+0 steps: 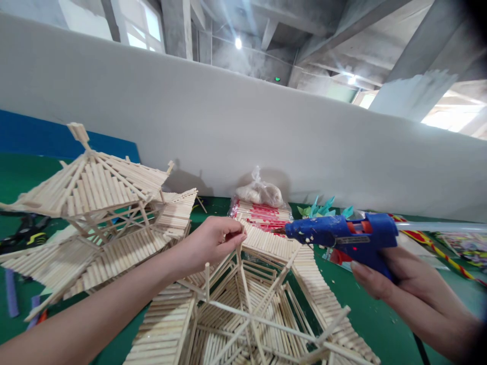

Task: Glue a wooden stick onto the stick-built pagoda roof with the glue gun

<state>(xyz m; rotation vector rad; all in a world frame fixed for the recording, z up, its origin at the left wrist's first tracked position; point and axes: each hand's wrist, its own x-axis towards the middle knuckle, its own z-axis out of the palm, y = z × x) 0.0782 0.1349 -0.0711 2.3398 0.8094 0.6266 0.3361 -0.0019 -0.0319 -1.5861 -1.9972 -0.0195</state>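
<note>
Both hands matter: steady the stick (239, 255) pinched in your left hand (215, 243); angle the glue gun (335, 233), gripped in your right hand (414, 284), clear of those fingertips.

On my feed I can't read the pale label (355, 240) on the blue plastic glue gun (338, 232), the red-printed clear wrapper (262, 214) left of it, or the lit green sign (277, 79) above.

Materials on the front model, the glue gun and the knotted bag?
Front model: likely wood, unfinished; pale matte sticks.
Glue gun: probably hard plastic, blue, slightly glossy; molded-looking body, darker nozzle possibly metal.
Knotted bag: thin clear plastic film, glossy; crinkled, see-through. Contents unclear.
</note>
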